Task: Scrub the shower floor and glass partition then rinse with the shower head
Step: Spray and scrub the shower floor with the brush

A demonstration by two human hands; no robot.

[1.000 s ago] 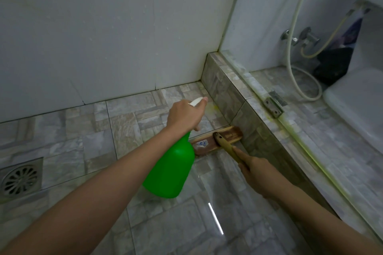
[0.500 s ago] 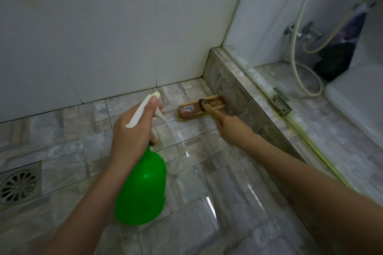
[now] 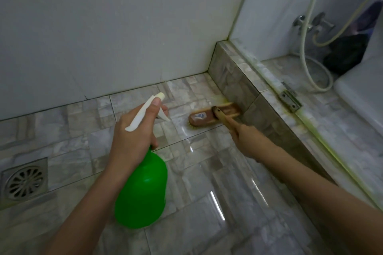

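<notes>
Left hand (image 3: 132, 138), wrapped round green spray bottle (image 3: 143, 194), is backing off while right hand (image 3: 246, 138), gripping scrub brush (image 3: 207, 117) handle, is working shower floor (image 3: 207, 172) along the curb (image 3: 234, 76), so the spray step is looking done.

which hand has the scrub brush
The right hand grips the brush by its handle, head on the floor beside the tiled step; the left hand holds the green spray bottle.

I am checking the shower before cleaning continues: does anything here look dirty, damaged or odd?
Yes. A yellow-green stain runs along the tiled curb, past the metal hinge; it may be grime.
</notes>
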